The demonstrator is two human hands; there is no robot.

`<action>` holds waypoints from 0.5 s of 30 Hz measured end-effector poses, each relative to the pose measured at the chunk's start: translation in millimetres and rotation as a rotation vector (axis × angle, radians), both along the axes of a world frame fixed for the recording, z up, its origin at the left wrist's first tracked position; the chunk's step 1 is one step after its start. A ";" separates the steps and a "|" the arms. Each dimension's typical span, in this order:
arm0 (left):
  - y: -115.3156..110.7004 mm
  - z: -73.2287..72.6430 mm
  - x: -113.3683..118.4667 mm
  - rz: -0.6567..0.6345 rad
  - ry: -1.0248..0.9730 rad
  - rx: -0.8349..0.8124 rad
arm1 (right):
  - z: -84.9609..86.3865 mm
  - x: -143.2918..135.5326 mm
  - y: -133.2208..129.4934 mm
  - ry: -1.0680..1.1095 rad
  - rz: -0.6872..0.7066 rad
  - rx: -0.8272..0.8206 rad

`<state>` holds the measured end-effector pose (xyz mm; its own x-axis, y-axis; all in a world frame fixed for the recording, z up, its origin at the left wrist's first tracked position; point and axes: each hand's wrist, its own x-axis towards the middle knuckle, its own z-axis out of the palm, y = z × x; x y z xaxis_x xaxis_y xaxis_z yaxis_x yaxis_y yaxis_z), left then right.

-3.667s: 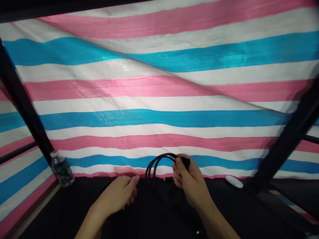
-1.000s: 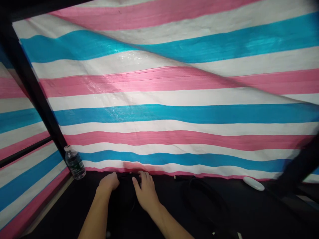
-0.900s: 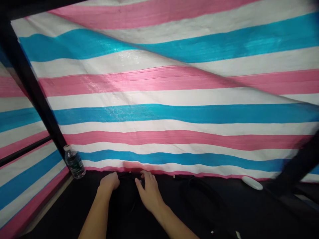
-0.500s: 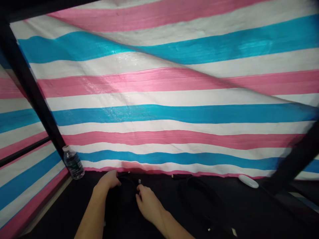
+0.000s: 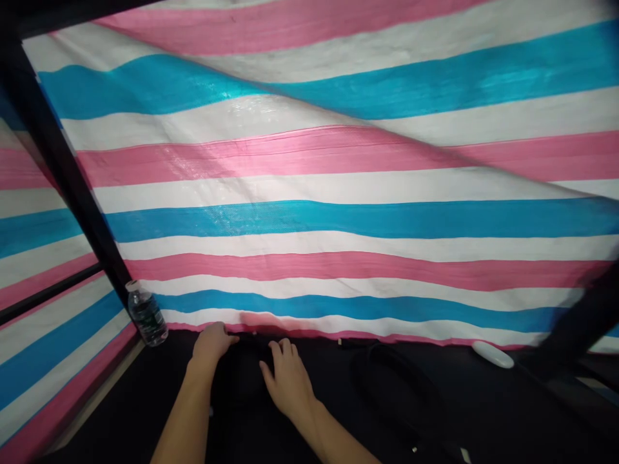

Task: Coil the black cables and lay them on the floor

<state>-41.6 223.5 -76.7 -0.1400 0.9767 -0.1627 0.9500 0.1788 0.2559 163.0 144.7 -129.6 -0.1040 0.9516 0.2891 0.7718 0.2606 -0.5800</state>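
A dark cable (image 5: pixel 251 345) lies between my two hands near the back of the black tabletop; against the dark surface its outline is hard to follow. My left hand (image 5: pixel 211 347) is closed on it, thumb and fingers pinched at the cable's left side. My right hand (image 5: pixel 288 379) rests at the right side, palm down, with the thumb spread away from the lightly bent fingers. The fingertips reach the cable's edge, and I see nothing held between them. To the right lies a loose coil of black cable (image 5: pixel 432 386) with light metal plug ends.
A clear plastic bottle (image 5: pixel 147 316) stands in the back left corner by a black frame post (image 5: pixel 77 174). Along the back hangs a striped pink, blue and white sheet (image 5: pixel 338 219). A white, rounded, mouse-like object (image 5: pixel 492 354) sits at the back right.
My right hand has shifted slightly forward, its thumb now farther from the fingers. The small plug that showed by its fingertips is now hidden. My left hand stays at the cable.
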 end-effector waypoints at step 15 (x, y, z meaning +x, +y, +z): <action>0.8 0.3 1.1 -0.106 -0.028 -0.032 | -0.1 -4.7 -10.6 -0.076 0.008 0.031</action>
<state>-40.5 224.2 -76.4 -0.0309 0.9800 -0.1964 0.9566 0.0860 0.2784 158.3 134.0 -129.7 -0.1346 0.9412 0.3098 0.8108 0.2843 -0.5116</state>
